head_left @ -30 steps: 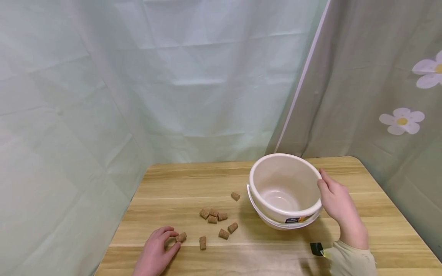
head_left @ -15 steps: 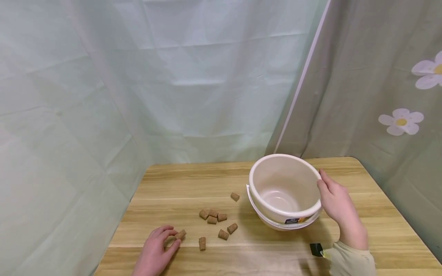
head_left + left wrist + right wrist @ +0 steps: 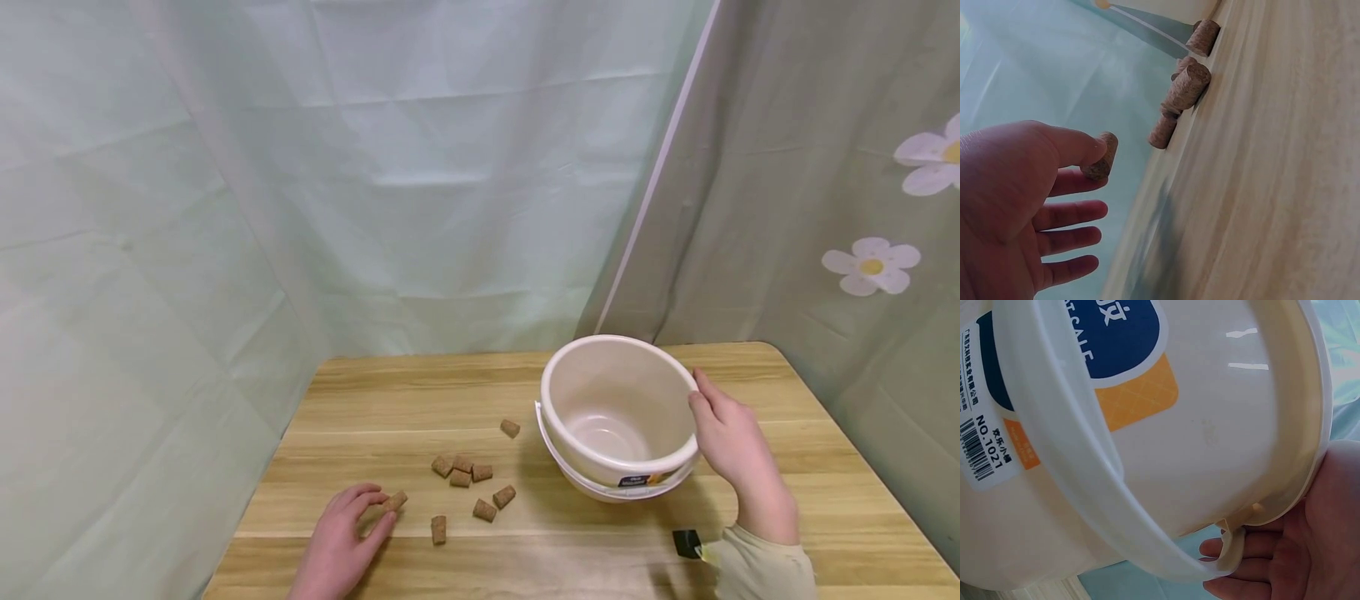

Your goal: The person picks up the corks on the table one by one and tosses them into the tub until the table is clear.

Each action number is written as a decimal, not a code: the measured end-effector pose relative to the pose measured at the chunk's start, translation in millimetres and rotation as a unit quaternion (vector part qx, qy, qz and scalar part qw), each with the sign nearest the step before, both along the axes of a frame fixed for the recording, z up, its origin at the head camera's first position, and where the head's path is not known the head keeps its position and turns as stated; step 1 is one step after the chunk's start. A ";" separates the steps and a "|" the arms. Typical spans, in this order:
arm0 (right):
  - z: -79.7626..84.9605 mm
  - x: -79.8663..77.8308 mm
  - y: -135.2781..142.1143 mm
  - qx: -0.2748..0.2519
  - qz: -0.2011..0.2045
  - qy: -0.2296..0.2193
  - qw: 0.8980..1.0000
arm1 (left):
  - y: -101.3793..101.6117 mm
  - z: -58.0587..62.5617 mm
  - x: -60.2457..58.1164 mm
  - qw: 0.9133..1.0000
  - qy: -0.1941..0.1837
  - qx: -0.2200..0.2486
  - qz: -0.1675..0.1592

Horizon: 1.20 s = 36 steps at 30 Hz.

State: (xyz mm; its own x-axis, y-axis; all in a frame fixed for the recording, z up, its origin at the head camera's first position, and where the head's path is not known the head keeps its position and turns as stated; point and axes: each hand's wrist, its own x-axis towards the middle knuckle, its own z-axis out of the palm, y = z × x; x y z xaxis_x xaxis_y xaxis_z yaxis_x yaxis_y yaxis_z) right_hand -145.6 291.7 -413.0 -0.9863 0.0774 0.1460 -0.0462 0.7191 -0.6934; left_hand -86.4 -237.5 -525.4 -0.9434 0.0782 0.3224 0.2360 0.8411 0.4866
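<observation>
My left hand (image 3: 341, 537) pinches a cork (image 3: 1104, 156) between thumb and index finger. In the left wrist view that cork is clear of the wooden table, and the other fingers extend loosely. On the right, my right hand (image 3: 731, 437) grips the rim of a cream plastic bucket (image 3: 607, 375), fingers outside the wall near the handle joint. The bucket's mouth leans toward the left and its inside shows no corks. Its white handle (image 3: 1066, 444) hangs down along the labelled side. A lone cork (image 3: 438, 530) lies just right of my left hand.
Several more corks lie between my left hand and the bucket, including a small cluster (image 3: 461, 478) and one farther back (image 3: 510, 427). A small black object (image 3: 686, 543) is by the right sleeve. Curtains (image 3: 450, 208) hang behind the wooden table (image 3: 390, 392).
My left hand has raised the pinched cork slightly and turned it a little. The right hand and bucket have stayed in place.
</observation>
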 end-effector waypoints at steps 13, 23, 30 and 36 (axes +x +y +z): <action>-1.4 -1.5 0.4 0.005 -0.002 0.003 1.000 | 12.0 13.3 -5.9 0.999 0.023 0.033 -0.017; -3.9 -1.4 0.4 0.010 -0.004 0.009 1.000 | 30.9 25.5 -17.9 0.996 0.058 0.048 -0.056; -3.3 -0.5 -0.6 0.008 -0.004 0.009 1.000 | 42.3 31.2 -25.2 0.995 0.061 0.049 -0.066; -1.9 0.0 -0.7 0.007 -0.005 0.005 1.000 | 53.0 37.5 -29.8 0.993 0.062 0.061 -0.080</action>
State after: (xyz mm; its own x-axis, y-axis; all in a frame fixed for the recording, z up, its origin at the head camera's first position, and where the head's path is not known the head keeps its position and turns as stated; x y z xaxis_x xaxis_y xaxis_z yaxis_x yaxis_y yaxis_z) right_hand -145.6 291.0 -415.0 -0.9839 0.0841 0.1576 -0.0470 0.7293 -0.6825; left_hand -116.2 -184.5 -487.9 -0.8743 0.1773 0.4518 0.4267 0.7244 0.5414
